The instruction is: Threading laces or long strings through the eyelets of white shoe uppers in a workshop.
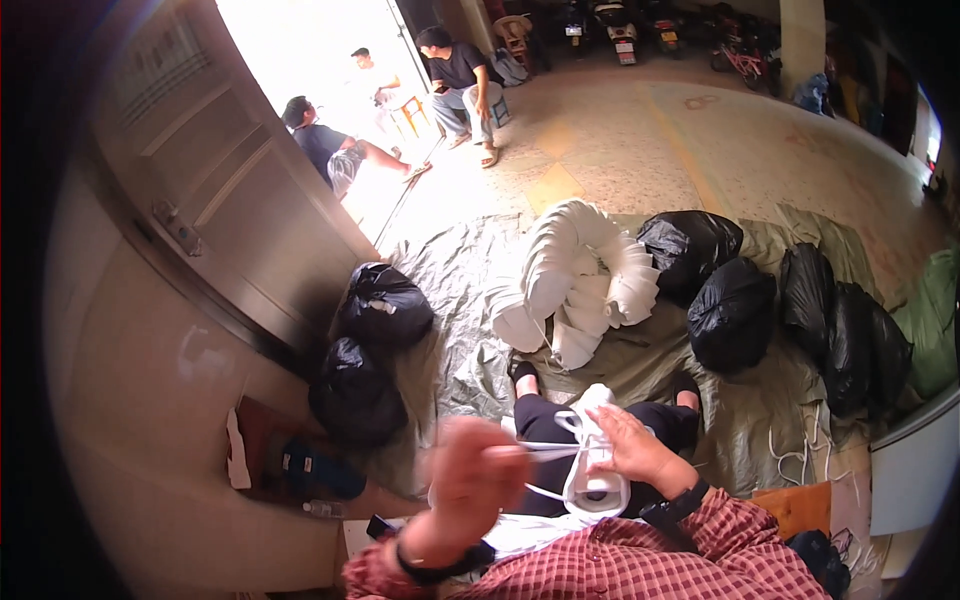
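Observation:
On my lap lies a white shoe [600, 398], its toe pointing away from me and its round opening near my belly. My right hand [640, 450] grips its right side, with the thumb and fingers around the upper. White shoelaces [552, 452] stretch from the middle of the shoe to my left hand [478, 475], which is closed on them and smeared by motion. Other loops of lace hang over the shoe's left side. My left fingertips are too blurred to make out.
A coiled pile of nested white shoe pieces [570, 265] lies ahead on a tarp [460, 300]. Black bags stand left [385, 305] and right [732, 315]. Loose white laces [800, 455] lie at right. Several people sit by the open door [230, 130]. Motorbikes [615, 35] stand far back.

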The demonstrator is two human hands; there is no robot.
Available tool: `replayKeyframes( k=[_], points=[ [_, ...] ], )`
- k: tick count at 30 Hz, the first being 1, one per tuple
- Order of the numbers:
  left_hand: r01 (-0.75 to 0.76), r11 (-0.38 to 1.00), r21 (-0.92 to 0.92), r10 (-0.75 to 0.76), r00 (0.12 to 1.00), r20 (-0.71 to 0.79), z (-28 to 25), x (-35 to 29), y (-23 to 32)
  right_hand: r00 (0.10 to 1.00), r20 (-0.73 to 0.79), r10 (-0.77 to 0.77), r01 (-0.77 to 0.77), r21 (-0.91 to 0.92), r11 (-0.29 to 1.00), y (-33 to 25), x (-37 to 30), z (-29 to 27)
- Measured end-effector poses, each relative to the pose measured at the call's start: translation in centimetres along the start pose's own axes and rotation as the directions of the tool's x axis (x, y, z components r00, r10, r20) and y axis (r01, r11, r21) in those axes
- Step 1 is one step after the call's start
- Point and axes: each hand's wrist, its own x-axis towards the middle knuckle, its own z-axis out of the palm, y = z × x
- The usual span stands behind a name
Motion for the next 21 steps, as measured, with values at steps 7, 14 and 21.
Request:
replayKeyframes(
  k=[7, 14, 21],
  points=[
    [-0.754, 0.628, -0.192, 0.744, 0.654, -0.136, -10.1, -0.4, 14.9, 0.99, -0.054, -0.132, 0.129, -0.058, 0.99, -2.1, 0.1, -0.6],
    [-0.345, 0.897, -0.275, 0.127, 0.799, -0.587, -5.7, 3.8, 8.5, 0.925, -0.123, -0.36, 0.369, 0.062, 0.927, -6.8, -1.9, 0.3],
    [0.31, 0.941, 0.132, -0.327, 0.936, 0.133, 3.5, -1.6, -15.2, 0.934, -0.024, -0.356, 0.355, -0.026, 0.934, -6.6, -3.5, 0.9]
  ],
)
